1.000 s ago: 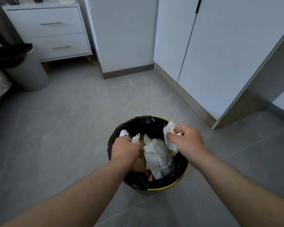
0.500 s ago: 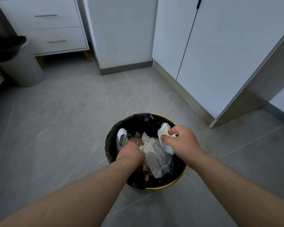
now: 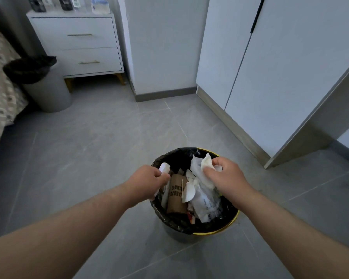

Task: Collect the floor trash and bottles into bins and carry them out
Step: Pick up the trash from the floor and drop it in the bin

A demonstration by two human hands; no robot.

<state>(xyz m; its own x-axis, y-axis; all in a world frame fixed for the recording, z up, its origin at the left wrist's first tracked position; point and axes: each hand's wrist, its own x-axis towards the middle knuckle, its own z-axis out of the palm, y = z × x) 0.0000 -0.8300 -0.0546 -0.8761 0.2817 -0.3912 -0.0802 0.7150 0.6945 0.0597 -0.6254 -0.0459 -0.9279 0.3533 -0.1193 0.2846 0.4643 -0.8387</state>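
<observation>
A small yellow-rimmed bin (image 3: 220,230) with a black liner stands on the grey floor just in front of me. It is full of trash: crumpled white paper (image 3: 205,202), a brown cardboard tube (image 3: 176,196) and scraps. My left hand (image 3: 147,182) is at the bin's left rim, fingers curled round a white piece of paper (image 3: 164,168). My right hand (image 3: 226,178) hovers over the bin's right side and pinches a crumpled white tissue (image 3: 203,168).
A second, grey bin (image 3: 48,91) with a black liner stands at the back left beside a patterned bed edge (image 3: 0,97). A white two-drawer nightstand (image 3: 77,45) is behind it. White cabinet doors (image 3: 270,73) line the right side.
My left hand has come up out of the bin's middle to its left rim, now holding white paper. The right hand stays on its tissue. The view has tilted upward.
</observation>
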